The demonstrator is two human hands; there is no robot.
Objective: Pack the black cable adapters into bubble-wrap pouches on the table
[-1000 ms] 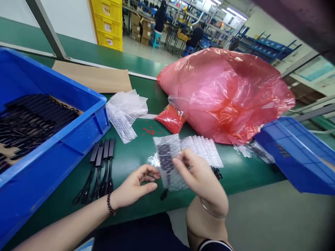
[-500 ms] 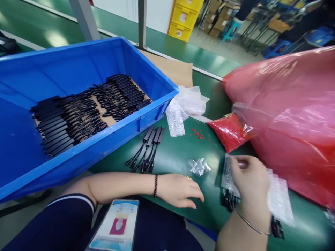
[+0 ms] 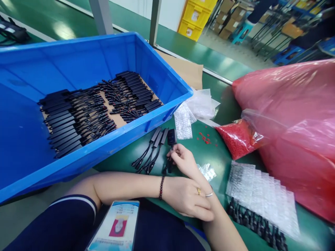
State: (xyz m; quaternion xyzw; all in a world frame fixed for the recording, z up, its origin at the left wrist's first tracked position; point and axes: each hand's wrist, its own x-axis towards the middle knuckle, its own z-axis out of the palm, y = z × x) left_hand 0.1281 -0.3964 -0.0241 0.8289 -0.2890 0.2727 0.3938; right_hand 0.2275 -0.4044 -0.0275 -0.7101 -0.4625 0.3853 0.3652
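My right hand (image 3: 182, 157) has its fingers closed on a black adapter cable (image 3: 171, 137), with the flat box end upward and the cable hanging below. Left of it on the green table lie several more black adapter cables (image 3: 157, 139), side by side. My left hand (image 3: 187, 198) is loosely open with nothing seen in it, lying across my right wrist; part of its fingers is hard to make out. To the right, a row of overlapping bubble-wrap bags (image 3: 261, 195) has black cable ends sticking out. A crumpled clear plastic piece (image 3: 208, 172) lies partly behind my right wrist.
A blue bin (image 3: 146, 115) with rows of black adapter cables stands left. Loose bubble bags (image 3: 183, 122), small red rings (image 3: 205, 138) and a bag of red rings (image 3: 238, 137) lie beyond my hands. A large red plastic sack (image 3: 293, 115) fills the right side.
My right hand has moved left from the bubble-wrap bags and taken hold of a black adapter cable from the group. My left hand now overlaps my right wrist. The view has shifted slightly.
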